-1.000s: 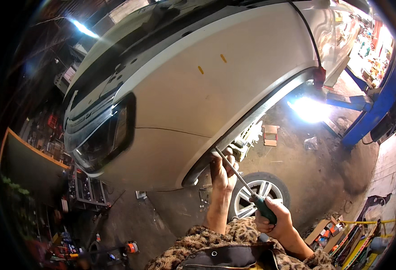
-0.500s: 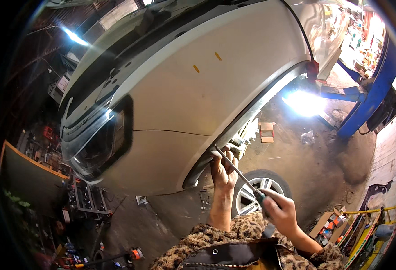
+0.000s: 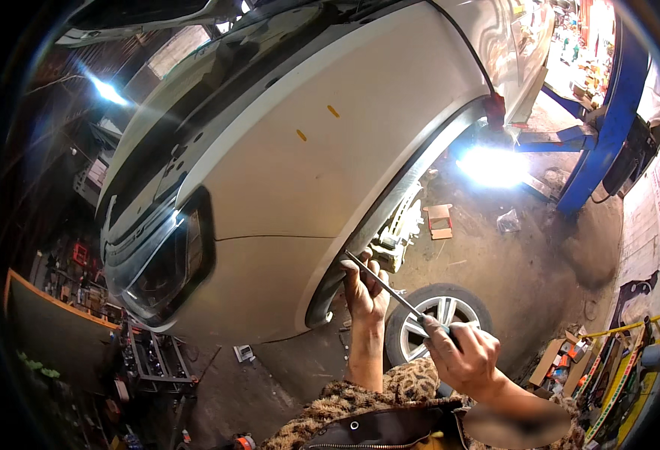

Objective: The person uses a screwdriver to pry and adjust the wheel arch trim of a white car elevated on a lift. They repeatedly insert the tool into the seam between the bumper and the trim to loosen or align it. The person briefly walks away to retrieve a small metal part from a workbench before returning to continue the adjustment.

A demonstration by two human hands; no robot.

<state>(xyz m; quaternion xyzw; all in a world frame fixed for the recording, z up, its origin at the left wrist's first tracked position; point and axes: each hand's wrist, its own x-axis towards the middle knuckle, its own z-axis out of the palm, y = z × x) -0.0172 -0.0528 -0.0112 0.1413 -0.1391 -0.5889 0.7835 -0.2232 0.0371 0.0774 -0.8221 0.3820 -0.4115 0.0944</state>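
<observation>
A white car's front fender (image 3: 292, 180) spans the middle, with a dark trim (image 3: 322, 301) along its wheel arch. My left hand (image 3: 366, 296) is closed at that trim, thumb on the outer side and fingers bent around its edge. In my right hand (image 3: 465, 354) is the handle of a screwdriver (image 3: 384, 286), mostly hidden by the fingers. Its long metal shaft slants up and left across my left fingers, and the tip touches the arch edge or sits just by it; I cannot tell which.
A loose wheel (image 3: 450, 309) lies on the floor below my hands. Beyond it are an opened cardboard box (image 3: 440, 222), a glaring work lamp (image 3: 493, 166) and a blue lift post (image 3: 607, 127). Boxes and tools (image 3: 562, 367) crowd the lower right; a metal rack (image 3: 153, 352) stands lower left.
My view has shifted slightly, so the car sits a little further left. My right hand has turned, its knuckles now more on top of the handle. The left hand stays at the arch.
</observation>
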